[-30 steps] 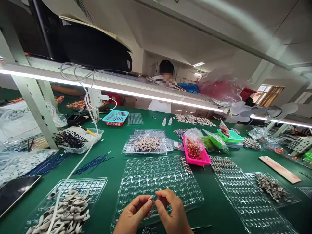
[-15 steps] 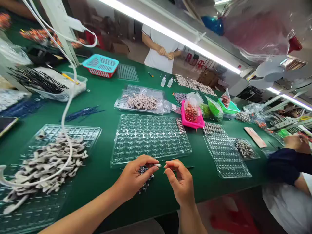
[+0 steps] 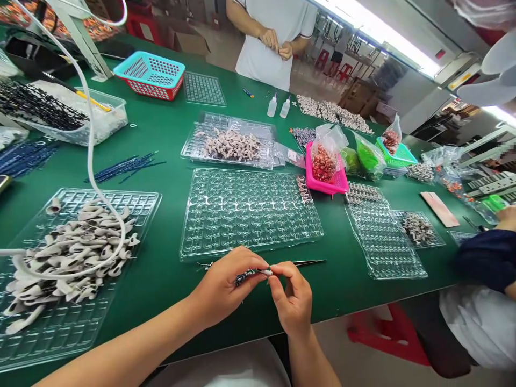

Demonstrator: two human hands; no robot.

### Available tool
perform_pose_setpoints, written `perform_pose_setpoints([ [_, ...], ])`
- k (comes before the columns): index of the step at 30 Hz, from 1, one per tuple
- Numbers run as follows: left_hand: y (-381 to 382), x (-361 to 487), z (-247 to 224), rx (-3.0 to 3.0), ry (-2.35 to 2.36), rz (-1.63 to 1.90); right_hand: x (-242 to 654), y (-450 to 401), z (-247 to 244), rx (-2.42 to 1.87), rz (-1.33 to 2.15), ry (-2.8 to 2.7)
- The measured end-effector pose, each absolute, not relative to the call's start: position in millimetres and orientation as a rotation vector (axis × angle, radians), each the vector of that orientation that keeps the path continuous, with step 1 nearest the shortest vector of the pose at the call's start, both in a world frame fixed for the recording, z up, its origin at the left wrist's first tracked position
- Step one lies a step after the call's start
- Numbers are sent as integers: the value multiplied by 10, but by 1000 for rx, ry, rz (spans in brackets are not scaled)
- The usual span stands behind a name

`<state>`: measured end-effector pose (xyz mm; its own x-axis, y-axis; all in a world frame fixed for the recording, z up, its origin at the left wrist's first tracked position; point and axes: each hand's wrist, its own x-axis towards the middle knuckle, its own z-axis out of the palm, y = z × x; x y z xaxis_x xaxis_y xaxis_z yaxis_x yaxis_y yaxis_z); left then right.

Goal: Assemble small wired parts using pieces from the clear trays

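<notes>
My left hand [image 3: 223,287] pinches a small white plastic earbud shell [image 3: 265,272] between thumb and index finger, just in front of the middle tray. At the shell's right end, the thumb and index fingertips of my right hand [image 3: 293,298] are closed against it; any tiny part between them is hidden. Small dark-blue components [image 3: 242,278] show partly behind my left hand. A thin pointed metal tool, like tweezers [image 3: 312,262], lies behind my right hand. The clear moulded tray [image 3: 245,215] beyond my hands has a column of small parts [image 3: 303,189] at its right end.
On the left, a heap of grey-white shells [image 3: 80,252] covers a clear tray, with a white cable [image 3: 91,145] looping over it. A pink basket [image 3: 328,185] stands right of the middle tray. Across the table stands a person [image 3: 268,43]; a co-worker's sleeve [image 3: 487,255] is at right.
My right fingertips have moved left and now touch the shell's end; they were apart from it before. The camera view has tilted downward.
</notes>
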<state>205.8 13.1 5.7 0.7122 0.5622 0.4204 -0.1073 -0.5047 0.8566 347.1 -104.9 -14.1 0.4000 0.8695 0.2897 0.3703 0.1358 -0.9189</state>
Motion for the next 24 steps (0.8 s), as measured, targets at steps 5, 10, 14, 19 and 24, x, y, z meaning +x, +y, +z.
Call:
perform_pose_setpoints([
  [5,126,2047,73,1962,331,882,3471,-1052,-141,-1446,460,-1207],
  [10,124,2040,80,1992,324,868,3464,-1061,-136,-1446,406,-1227],
  [14,119,2035,87,2000,311,856,3463,-1074,-130,-1436,377,-1255],
  [19,120,2043,82,2005,296,866,3461,-1073,-109,-1456,338,-1287],
  [24,127,2054,75,2028,282,861,3465,-1063,-112,-1486,296,-1315],
])
